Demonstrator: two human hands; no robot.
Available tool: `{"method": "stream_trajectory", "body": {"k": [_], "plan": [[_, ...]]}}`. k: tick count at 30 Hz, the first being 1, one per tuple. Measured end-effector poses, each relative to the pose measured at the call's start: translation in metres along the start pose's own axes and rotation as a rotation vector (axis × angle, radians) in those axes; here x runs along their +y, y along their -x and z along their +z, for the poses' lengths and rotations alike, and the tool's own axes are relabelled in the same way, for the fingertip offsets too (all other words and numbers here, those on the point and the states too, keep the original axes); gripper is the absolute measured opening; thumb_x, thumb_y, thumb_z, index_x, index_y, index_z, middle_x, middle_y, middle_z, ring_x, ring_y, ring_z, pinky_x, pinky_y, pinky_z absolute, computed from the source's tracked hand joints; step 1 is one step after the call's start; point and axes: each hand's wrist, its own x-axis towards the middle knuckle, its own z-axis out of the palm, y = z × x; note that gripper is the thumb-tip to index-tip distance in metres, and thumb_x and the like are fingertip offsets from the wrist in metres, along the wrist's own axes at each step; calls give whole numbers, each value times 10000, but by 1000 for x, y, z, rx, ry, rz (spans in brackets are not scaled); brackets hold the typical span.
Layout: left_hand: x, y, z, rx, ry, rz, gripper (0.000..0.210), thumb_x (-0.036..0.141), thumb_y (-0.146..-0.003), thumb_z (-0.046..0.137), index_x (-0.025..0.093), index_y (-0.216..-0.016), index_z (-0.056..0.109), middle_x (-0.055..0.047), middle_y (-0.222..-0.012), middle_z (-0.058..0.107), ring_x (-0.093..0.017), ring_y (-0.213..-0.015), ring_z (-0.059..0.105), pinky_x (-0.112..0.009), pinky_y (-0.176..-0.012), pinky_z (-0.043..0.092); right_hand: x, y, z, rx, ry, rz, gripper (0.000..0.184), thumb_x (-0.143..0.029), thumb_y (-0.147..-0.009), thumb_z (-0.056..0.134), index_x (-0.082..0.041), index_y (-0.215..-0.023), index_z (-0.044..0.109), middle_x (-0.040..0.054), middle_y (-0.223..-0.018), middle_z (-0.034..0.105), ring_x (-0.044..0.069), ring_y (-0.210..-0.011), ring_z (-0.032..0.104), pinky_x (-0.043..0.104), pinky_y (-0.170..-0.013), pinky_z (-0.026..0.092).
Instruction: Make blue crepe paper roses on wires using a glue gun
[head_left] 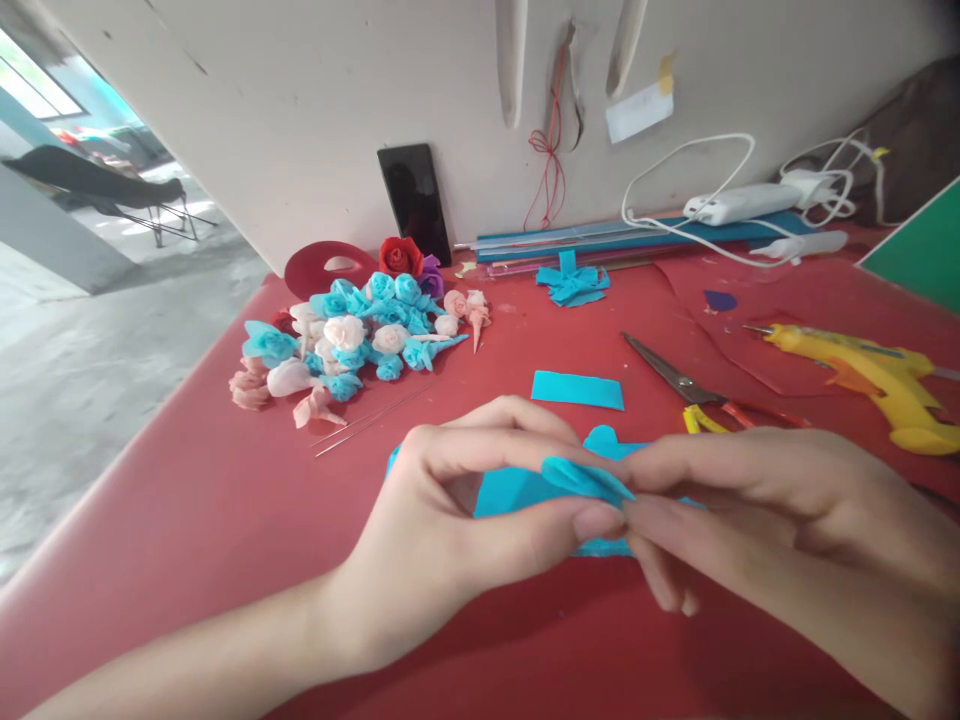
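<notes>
Between the fingertips of both hands is a small blue crepe paper petal piece [585, 480], rounded at its left end and narrow at the right. My left hand [465, 500] pinches it between thumb and fingers. My right hand [772, 510] grips its narrow end, close against the left fingertips. Underneath lies a larger blue crepe paper sheet [510, 492], partly covered by the hands. A blue paper strip [577, 390] rests just beyond them on the red table.
Crepe paper roses [345, 335] in blue, white and pink are heaped at left, near thin wires [367, 418]. Scissors [682, 385] and a yellow glue gun [862, 375] lie at right. Blue scraps [574, 282], a phone [415, 200] and a white power strip [742, 203] are behind.
</notes>
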Motion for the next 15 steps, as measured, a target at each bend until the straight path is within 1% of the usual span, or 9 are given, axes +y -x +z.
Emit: {"method": "stream_trajectory", "body": {"k": [2,4,7,10,13,15], "plan": [[0,0,0,7,31,-13,182,54,-707,692,206,-782,755,26,-772,602,-64,-655,581,-129,-606,530,1,0,0,-15,-75,8,274,-378,-882,496,-253,-686,642,-59,-513,570,58,-460,540,122,-428,408],[-2,0,0,2,83,-23,183,41,-714,679,192,-787,753,26,-776,609,-61,-655,598,-126,-616,540,1,0,0,-33,-112,21,266,-347,-885,504,-254,-671,634,-66,-526,583,50,-475,549,114,-456,420],[-4,-1,0,-6,153,-38,181,31,-723,667,178,-787,750,28,-788,620,-59,-650,616,-128,-623,553,0,-1,1,-53,-154,42,257,-323,-887,507,-257,-671,630,-71,-539,594,49,-488,553,114,-467,427],[-5,-1,0,-7,162,-54,151,51,-735,673,175,-777,747,31,-775,635,-55,-656,613,-113,-620,546,0,-2,2,-61,-217,65,233,-326,-882,510,-256,-694,629,-70,-552,599,52,-496,562,109,-464,434],[-6,-1,0,-6,178,-86,113,79,-748,678,173,-759,740,35,-766,639,-51,-682,601,-96,-613,531,1,-2,3,-67,-208,65,247,-344,-881,502,-243,-690,623,-63,-551,594,56,-484,554,118,-458,433],[-7,-1,-1,-7,202,-111,95,96,-755,681,174,-760,735,39,-769,633,-49,-702,596,-91,-629,526,1,-1,3,-58,-179,58,283,-352,-880,498,-230,-649,605,-58,-540,583,58,-471,543,127,-453,429]]}}
